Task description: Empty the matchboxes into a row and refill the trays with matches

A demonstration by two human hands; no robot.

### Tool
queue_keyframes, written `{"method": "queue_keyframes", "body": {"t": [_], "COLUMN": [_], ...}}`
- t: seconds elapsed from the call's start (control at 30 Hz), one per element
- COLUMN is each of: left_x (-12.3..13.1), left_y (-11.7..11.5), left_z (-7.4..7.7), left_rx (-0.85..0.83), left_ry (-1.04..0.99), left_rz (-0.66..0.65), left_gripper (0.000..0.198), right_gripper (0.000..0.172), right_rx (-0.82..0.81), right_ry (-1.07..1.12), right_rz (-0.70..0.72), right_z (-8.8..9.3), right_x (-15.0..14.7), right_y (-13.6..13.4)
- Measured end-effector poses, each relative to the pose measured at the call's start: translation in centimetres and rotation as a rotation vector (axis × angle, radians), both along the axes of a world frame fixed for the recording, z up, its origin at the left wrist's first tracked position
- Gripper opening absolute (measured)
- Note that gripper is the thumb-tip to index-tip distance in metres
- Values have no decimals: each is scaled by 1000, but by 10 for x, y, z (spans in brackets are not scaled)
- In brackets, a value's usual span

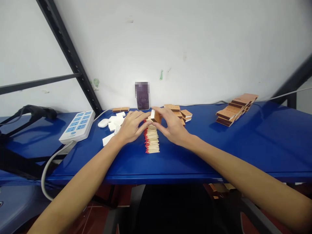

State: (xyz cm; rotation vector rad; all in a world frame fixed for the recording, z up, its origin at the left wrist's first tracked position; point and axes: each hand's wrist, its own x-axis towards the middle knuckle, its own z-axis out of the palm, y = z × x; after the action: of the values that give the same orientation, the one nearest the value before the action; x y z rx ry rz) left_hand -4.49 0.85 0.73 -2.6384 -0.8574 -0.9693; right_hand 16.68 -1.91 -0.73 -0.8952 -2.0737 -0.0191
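Observation:
A small matchbox [157, 116] with brown sides and a white end is held up between my two hands. My right hand [174, 127] grips it from the right, thumb below and fingers above. My left hand [133, 126] closes on its white end, with fingertips and thumb at that edge; the exact contact is partly hidden. Just below the box, a long row of red-tipped matches [152, 141] lies on the blue table [195, 159]. White paper pieces [116, 122] lie beyond my left hand. Several matchboxes [186, 113] sit behind my right hand.
A stack of matchboxes [235, 109] leans at the right. A phone [142, 97] stands against the wall. At left are a power strip [79, 126], a white rounded case [103, 123] and a black strapped object [36, 112]. More flat boxes [121, 109] lie at the back.

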Motion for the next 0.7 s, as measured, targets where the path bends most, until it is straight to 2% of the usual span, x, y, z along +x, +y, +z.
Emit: {"method": "queue_keyframes", "body": {"t": [0.1, 0.17, 0.3, 0.4, 0.53, 0.7], "left_x": [1, 2, 4, 5, 4, 5], "left_y": [1, 0, -2, -2, -1, -2], "left_z": [-1, 0, 0, 0, -1, -1], "left_rx": [18, 27, 27, 29, 31, 28], "left_ry": [8, 15, 31, 22, -2, -20], "left_rz": [-15, -22, -20, -16, -25, -41], "left_gripper": [46, 46, 47, 46, 44, 41], "right_gripper": [36, 31, 37, 38, 37, 26], "right_rx": [-18, -106, -522, -749, -895, -1034], "right_ry": [172, 384, 842, 1030, 1179, 1261], "right_rz": [130, 219, 363, 428, 446, 357], "right_z": [-4, -6, -6, -3, 1, 3], "right_x": [2, 0, -6, -7, -5, -3], "right_y": [4, 8, 13, 14, 15, 17]}}
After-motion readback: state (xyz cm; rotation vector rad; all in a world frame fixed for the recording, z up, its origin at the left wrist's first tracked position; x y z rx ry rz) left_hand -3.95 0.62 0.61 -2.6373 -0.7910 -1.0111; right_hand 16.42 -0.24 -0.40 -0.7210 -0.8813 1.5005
